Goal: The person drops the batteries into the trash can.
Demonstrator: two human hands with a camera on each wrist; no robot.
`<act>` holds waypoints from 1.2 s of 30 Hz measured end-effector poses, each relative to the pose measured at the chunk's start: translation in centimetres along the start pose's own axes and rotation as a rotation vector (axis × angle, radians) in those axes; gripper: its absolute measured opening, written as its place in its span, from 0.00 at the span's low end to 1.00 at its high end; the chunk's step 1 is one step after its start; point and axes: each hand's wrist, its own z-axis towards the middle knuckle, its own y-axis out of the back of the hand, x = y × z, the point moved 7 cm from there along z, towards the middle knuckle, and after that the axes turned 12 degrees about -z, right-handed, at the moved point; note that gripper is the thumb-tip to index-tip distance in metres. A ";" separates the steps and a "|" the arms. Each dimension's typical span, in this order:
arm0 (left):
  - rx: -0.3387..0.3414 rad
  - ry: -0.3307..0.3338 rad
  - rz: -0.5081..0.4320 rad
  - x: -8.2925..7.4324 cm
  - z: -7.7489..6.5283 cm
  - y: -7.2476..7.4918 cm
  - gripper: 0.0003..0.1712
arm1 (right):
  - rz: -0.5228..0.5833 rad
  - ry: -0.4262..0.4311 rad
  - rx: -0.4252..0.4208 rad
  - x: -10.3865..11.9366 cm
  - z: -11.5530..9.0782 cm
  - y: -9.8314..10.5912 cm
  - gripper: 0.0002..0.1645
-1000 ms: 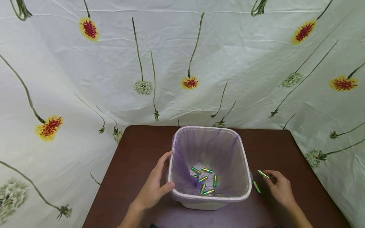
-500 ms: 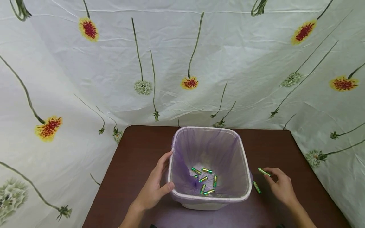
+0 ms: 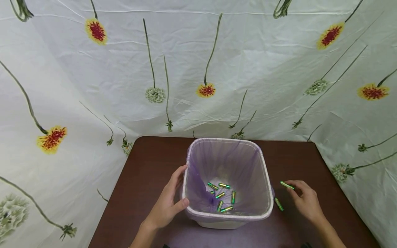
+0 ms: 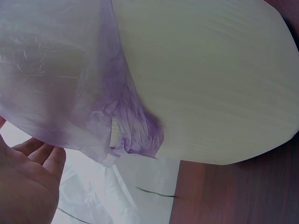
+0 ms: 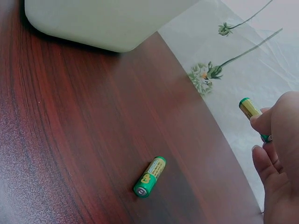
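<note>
The left hand [image 3: 165, 203] braces the bin's [image 3: 221, 225] left rim, thumb and fingers wide apart — likely to steady it. Toward the tabletop's [image 3: 297, 155] right edge, the right hand [image 3: 305, 199] pinches a green battery [image 3: 286, 185] by one end, tip clear — a loose battery [image 3: 278, 204] lies beside the bin.

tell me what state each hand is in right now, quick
Left hand: closed on the bin, holding its rim.
Right hand: closed, pinching a battery.
</note>
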 end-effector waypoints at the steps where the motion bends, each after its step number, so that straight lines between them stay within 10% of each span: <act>1: 0.000 -0.002 -0.001 0.0 0.0 0.0 0.47 | 0.000 0.002 -0.002 0.1 0.0 0.0 0.17; 36: 0.000 -0.024 -0.005 -0.1 0.0 -0.2 0.45 | 0.009 0.019 0.038 1.6 1.5 1.6 0.16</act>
